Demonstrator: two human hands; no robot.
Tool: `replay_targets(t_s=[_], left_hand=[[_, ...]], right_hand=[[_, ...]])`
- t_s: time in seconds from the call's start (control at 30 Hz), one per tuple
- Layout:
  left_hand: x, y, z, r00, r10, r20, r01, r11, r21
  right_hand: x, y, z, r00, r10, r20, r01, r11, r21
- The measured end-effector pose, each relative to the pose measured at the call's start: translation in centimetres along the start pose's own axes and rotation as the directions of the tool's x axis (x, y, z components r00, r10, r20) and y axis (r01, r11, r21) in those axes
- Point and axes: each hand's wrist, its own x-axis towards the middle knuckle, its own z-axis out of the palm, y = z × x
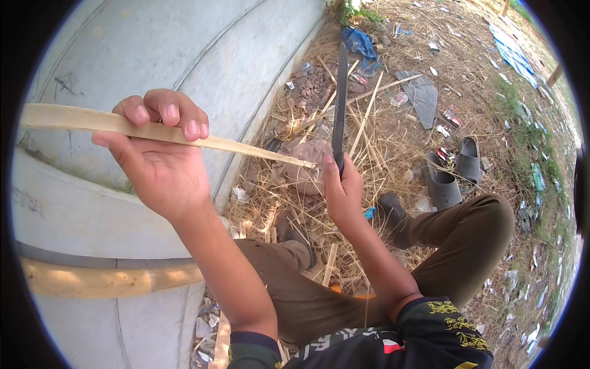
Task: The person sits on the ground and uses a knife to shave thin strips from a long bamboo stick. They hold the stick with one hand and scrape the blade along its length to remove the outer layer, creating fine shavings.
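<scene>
Bamboo strip (184,136): a thin pale split length, lying across my view from the left rim to a tapered tip just before my right hand.
Left hand (157,157): my fingers are curled over the strip from above with the thumb under it, clamped firm, palm toward me.
Right hand (342,192): closed in a fist round the handle of a long dark knife (340,104), blade pointing away from me, its base meeting the strip's tip.
Risk, blade: I judge that a slip along the grain could run the edge toward my left fingers, since they sit in line with the strip.
Risk, strip: thin as it is, it may splinter or snap if twisted.
Risk, legs: my knees sit under the work.
Ground (393,141): dry straw, bamboo offcuts and litter; grey sandals (452,175) lie near my knee.
Surroundings: a large curved concrete ring (184,55) at my left, a thick bamboo pole (104,280) against it.
</scene>
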Motion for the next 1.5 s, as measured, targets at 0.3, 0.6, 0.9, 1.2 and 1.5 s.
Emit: replay_targets(t_s=[0.3,0.6,0.9,1.2,1.5], left_hand=[[-1.0,3.2,0.7,0.984,0.177,0.005,-0.173,0.958,0.227],[-0.5,0.0,2.2,0.902,0.386,-0.193,-0.287,0.871,0.399],[-0.9,0.3,2.2,0.919,0.286,-0.271,-0.177,0.914,0.366],[-0.6,0.4,1.2,0.792,0.387,-0.472,-0.136,0.865,0.482],[-0.7,0.2,-0.5,0.804,0.379,-0.459,-0.136,0.868,0.478]], right_hand=[[-2.0,-3.1,0.9,0.999,0.007,0.047,-0.019,0.963,0.269],[-1.9,-3.7,0.4,0.994,-0.111,0.008,0.107,0.973,0.203],[-1.3,13.6,0.1,0.973,0.091,0.211,0.047,0.822,-0.568],[0.8,7.4,-0.4,0.892,0.393,0.225,-0.075,0.619,-0.782],[1.7,8.4,-1.9,0.732,0.626,0.269,-0.497,0.76,-0.418]])
